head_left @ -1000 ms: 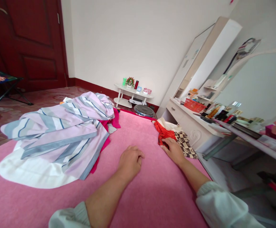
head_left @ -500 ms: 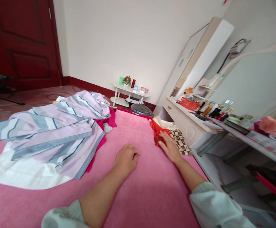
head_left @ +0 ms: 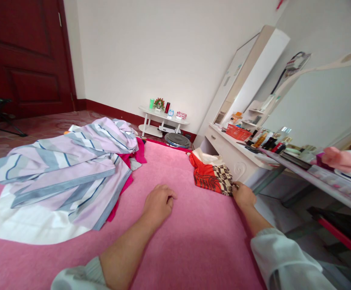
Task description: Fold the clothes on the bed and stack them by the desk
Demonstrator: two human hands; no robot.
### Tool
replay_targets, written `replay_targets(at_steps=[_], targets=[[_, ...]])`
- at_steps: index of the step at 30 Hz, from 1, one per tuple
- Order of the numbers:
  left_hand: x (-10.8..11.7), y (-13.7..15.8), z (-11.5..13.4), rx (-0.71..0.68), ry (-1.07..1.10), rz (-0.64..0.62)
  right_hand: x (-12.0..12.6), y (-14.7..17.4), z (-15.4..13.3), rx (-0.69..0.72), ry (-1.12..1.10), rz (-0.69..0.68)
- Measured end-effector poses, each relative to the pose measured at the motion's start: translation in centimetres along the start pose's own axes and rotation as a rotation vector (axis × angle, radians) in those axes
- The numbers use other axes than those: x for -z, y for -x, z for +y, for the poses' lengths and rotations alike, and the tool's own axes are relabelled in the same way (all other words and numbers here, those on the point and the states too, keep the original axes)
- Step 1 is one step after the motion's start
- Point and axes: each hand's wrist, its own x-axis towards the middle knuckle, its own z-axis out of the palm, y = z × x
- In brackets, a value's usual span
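Note:
My right hand point(head_left: 244, 194) is closed in a pinch on the lower right corner of an orange, cream and brown patterned garment point(head_left: 213, 177) at the bed's right edge. The garment lies partly folded, its orange part showing beside the checkered part. Near the middle of the pink bedspread point(head_left: 190, 237) rests my left hand point(head_left: 160, 200), its fingers curled in with nothing seen in them. To its left, a heap of striped lilac, grey and white cloth point(head_left: 72, 161) lies over a white cloth point(head_left: 27, 229) and some magenta cloth point(head_left: 140, 150).
A white dresser point(head_left: 235, 155) with a red basket point(head_left: 237, 132) and several bottles stands right of the bed. Beyond the foot are a low white stand point(head_left: 151, 109) and a dark round object point(head_left: 177, 140). A folding stool point(head_left: 0, 108) is at far left, by the red door point(head_left: 33, 60).
My right hand has moved right and closed on the garment's corner. More of the orange part now shows, and the checkered part is folded narrower. My left hand has stayed on the bedspread.

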Motion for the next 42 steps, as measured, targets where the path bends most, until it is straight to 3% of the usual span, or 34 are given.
replay_targets(at_steps=[2,5,8,11,13,16,19,22,25,28,30,34,36,42], targets=[[0.0,0.0,-0.1,-0.013,0.004,0.005,0.0,0.1,0.2,0.054,0.044,0.041],[-0.1,0.0,-0.1,-0.021,0.006,0.009,0.2,0.7,-1.1,0.115,0.095,0.216],[-0.1,-0.1,-0.2,-0.004,-0.006,-0.001,-0.4,1.6,-3.6,0.321,0.027,0.325],[-0.1,-0.1,-0.2,0.0,-0.005,-0.006,-2.1,2.0,-5.4,0.497,0.019,0.061],[-0.1,0.0,-0.2,-0.009,0.003,-0.002,-3.2,1.9,-5.9,0.471,0.052,-0.159],[-0.1,0.0,-0.3,-0.027,0.008,0.012,-3.5,2.0,-6.4,0.363,0.082,-0.313],[-0.1,0.1,-0.2,-0.031,0.005,0.026,-2.7,3.6,-7.3,0.333,0.081,-0.227],[0.1,0.1,-0.1,-0.021,0.007,0.028,-2.3,6.5,-8.5,0.522,0.046,-0.109],[0.2,0.2,0.0,-0.027,0.028,0.032,-2.3,8.8,-9.6,0.617,0.07,-0.235],[0.3,0.3,-0.2,-0.024,0.065,0.038,-1.7,10.9,-11.2,0.483,0.128,-0.314],[0.3,0.2,-0.4,-0.013,0.082,0.034,-1.2,13.1,-12.4,0.486,0.121,-0.308],[0.1,0.0,-0.8,0.006,0.094,0.033,-0.6,19.3,-14.1,0.673,0.026,-0.238],[0.1,0.0,-0.9,0.009,0.092,0.025,-0.4,21.6,-14.3,0.699,0.009,-0.208],[0.7,0.9,-0.3,-0.059,-0.009,-0.04,0.3,22.6,-14.3,0.706,-0.02,-0.185]])
